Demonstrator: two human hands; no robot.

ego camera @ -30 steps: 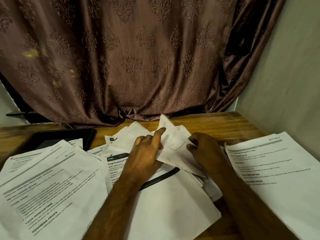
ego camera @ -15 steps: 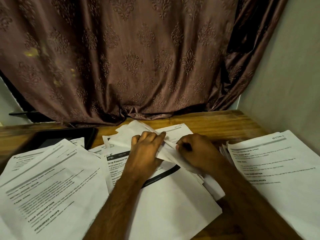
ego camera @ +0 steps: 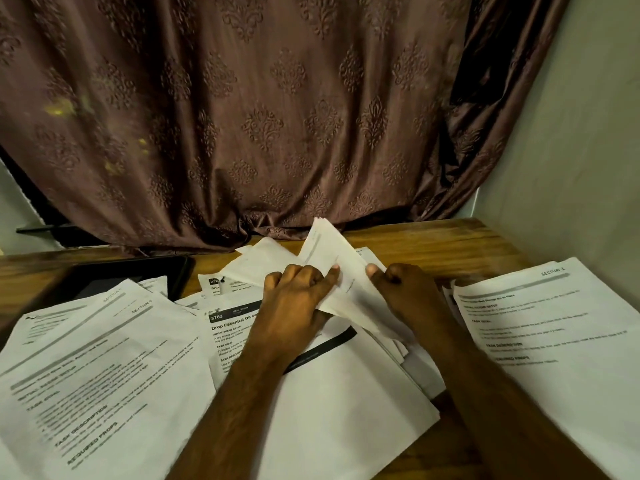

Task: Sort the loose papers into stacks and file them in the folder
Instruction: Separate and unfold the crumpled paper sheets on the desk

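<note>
Curtain fills the top of frame, wall at upper right. Wooden tabletop runs across the middle, mostly buried in paper.

Lower left: big spread of printed sheets, overlapping, skewed. Right edge: neater stack, "Section" header on top. Centre: loose pile, a "3703" sheet partly under the forearm. Dark tablet-like slab at mid left, half covered by paper. Can't pick out the folder for certain.

Centre, just above the pile: raised sheets, a few thin pages lifted at the far end, bent, corner pointing up toward the curtain.

Left hand: fingers curled, grip closed on the raised sheets' left edge, thumb hidden. Right hand: thumb on top, grip pinching the same sheets' right edge.

Handling, my read: light, floppy, slick sheet-on-sheet; pages will fan or slide out of a one-point pinch. Creases easily, already buckled at the grip. Better to hold both long edges near mid-length, or support flat from under, then square the edges on the tabletop before stacking. Sorting looks early; nothing filed yet.
</note>
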